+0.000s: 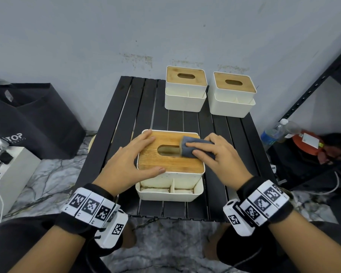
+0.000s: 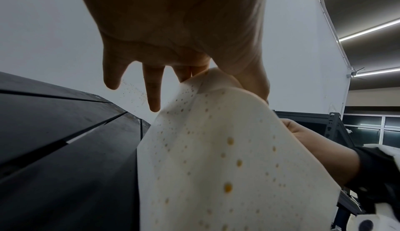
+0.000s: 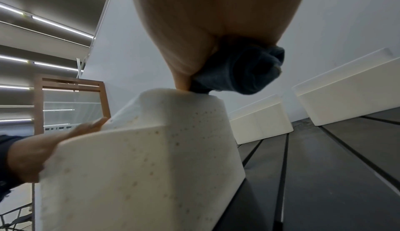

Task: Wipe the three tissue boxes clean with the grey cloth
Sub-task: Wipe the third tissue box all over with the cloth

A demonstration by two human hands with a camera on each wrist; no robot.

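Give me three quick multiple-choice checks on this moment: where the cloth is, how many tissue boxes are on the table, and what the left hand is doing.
1. Where is the grey cloth?
A. On the near box's wooden lid
B. On the floor
C. On a far box

2. How many tissue boxes stand on the black table?
A. Two
B. Three
C. Four

3. The left hand is:
A. Lifting the lid off
B. Hanging idle off the table
C. Resting on the near box, steadying it

Key: 1 A, the right hand presses it beside the slot. 2 B, one near, two by the wall. 3 C, fingers lie flat on the lid.
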